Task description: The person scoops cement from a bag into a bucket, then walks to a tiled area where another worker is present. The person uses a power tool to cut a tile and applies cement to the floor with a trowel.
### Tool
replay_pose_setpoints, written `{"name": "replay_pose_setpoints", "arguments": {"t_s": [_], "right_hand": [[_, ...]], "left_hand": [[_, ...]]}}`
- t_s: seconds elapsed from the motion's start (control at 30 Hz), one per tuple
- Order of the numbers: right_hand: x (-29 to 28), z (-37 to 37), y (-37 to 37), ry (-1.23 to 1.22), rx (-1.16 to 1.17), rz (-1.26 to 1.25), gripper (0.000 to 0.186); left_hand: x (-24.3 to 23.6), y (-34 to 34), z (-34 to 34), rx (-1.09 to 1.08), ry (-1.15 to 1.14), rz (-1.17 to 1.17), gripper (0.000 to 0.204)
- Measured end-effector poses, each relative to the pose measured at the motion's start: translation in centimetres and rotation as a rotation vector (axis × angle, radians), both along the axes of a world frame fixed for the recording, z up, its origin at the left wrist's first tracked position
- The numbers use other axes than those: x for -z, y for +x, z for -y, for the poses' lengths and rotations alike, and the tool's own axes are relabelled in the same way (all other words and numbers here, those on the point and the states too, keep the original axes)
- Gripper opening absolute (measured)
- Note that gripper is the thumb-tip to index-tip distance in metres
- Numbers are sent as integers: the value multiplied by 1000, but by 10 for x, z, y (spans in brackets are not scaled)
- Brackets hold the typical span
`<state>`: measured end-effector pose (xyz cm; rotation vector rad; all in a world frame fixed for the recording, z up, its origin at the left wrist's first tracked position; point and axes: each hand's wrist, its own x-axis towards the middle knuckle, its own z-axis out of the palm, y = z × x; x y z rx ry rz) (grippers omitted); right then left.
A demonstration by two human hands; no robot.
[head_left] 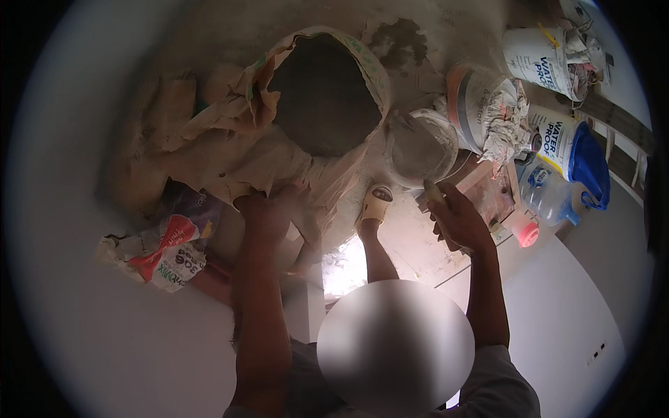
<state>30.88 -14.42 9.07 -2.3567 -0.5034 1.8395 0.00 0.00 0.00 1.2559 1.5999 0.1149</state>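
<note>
A large brown paper sack (237,164) lies torn open, its wide mouth showing grey powder (324,94) inside. My left hand (268,212) is closed on the near side of this sack, its fingers partly hidden and blurred by dust. My right hand (461,219) grips a pale, dust-coated hand tool (435,192) by what looks like its short handle; its kind does not show clearly. Just beyond that hand stands a dusty round bucket (453,132) with pale grey residue inside.
My sandalled foot (377,203) is on the floor between the hands. Two white buckets (526,52), one with a blue cover (589,167), stand right beside a clear plastic bottle (547,191) and a pink-capped container (526,230). A printed bag (164,254) lies left.
</note>
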Motion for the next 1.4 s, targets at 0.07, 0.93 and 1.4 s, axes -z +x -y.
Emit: {"name": "replay_pose_setpoints", "arguments": {"t_s": [0.07,0.93,1.4], "right_hand": [[16,-15,-16,380,-465,150,46],[296,-162,-166,436,-568,417,25],[331,-189,-151,335,58,399,37]], "left_hand": [[1,-5,-2,31,51,-33,67],[-30,5,-38,-56,-190,-2,77],[-36,4,-36,-32,-292,-59,79]]}}
